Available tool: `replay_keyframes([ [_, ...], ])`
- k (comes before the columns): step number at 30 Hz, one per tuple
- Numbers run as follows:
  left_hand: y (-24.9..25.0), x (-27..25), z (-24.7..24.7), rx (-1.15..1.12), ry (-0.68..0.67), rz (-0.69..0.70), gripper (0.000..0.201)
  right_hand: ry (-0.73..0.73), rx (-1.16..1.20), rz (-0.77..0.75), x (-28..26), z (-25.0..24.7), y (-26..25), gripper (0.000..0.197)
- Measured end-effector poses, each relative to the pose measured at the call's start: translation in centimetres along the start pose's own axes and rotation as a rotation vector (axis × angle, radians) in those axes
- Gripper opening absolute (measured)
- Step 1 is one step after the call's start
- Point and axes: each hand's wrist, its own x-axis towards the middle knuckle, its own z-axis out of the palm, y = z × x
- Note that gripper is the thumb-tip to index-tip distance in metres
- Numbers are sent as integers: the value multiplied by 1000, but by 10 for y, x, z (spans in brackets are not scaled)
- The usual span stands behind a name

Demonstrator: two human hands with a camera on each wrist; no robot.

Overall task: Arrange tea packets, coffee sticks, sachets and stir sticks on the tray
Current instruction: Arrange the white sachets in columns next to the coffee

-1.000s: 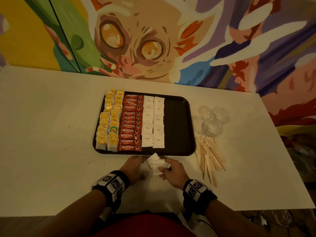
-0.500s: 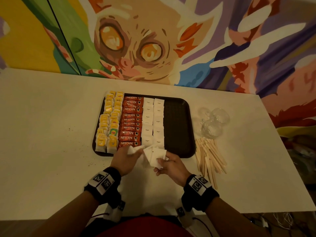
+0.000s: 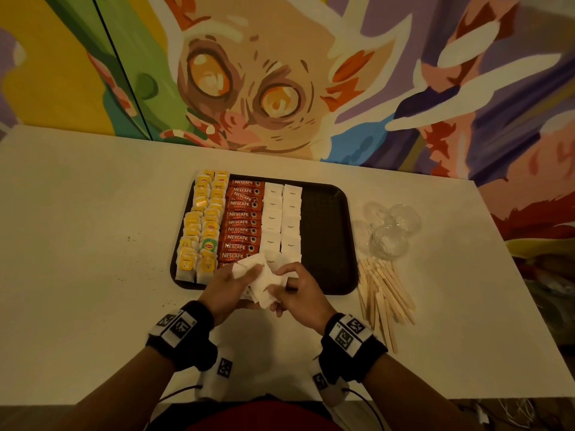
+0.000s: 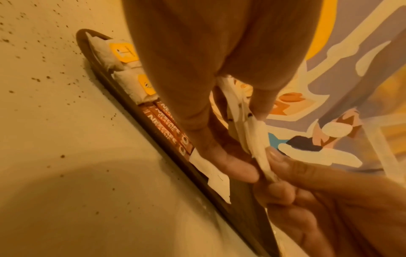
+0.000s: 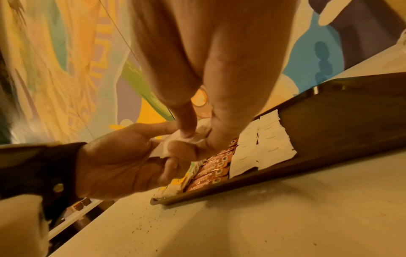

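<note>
We find a loose bunch of white sachets [image 3: 260,283] held above the near edge of the tray [image 3: 326,244], at about 6 o'clock of it, shared between both hands. The left hand [image 3: 225,289] has its grip pinched on the bunch from the 9 o'clock side, thumb and fingers [image 4: 237,167] pressed onto the paper. The right hand [image 3: 300,293] has its grip curled round the same bunch from 3 o'clock, the fingertips [image 5: 186,132] bearing on the top sachet.

On the tray we record four columns running from the near edge to the far edge: two of yellow-tagged tea packets [image 3: 202,231] along the 9 o'clock rim, one of red coffee sticks [image 3: 242,222] just beside them, then two of white sugar sachets [image 3: 281,219]. The tea packets at 12 o'clock overhang the far rim slightly. The strip of tray from the sachet columns to the 3 o'clock rim is bare dark surface.

The tray lies flat on the white bench [image 3: 93,244], its near rim set back from the bench's front edge. At 3 o'clock of the tray, off it and apart from its rim, the wooden stir sticks [image 3: 382,290] lie in a fanned pile, with clear glass cups [image 3: 389,231] beyond them toward 1 o'clock. Dark specks dot the bench near the tray's 7 o'clock corner. A painted mural wall [image 3: 280,73] closes the far side.
</note>
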Motion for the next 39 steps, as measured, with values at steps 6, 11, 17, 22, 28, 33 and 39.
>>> replay_keyframes([
  [6,9,3,-5,-152,-8,-66,14,78,-90,-120,5,-1,-3,16],
  [11,14,2,-8,-169,-155,-114,27,23,-150,-195,6,-1,-12,22],
  [17,10,4,-8,-170,-128,-77,26,109,-70,-120,8,1,-16,41],
  [22,9,6,-4,-173,-37,14,23,98,112,76,9,9,-11,55],
  [28,7,10,-6,-210,42,13,34,164,144,12,11,6,-9,25],
  [33,9,12,-8,-258,49,0,34,170,63,-35,12,2,-13,12],
  [39,8,15,-8,-221,75,27,33,192,164,-36,14,-4,-16,10],
])
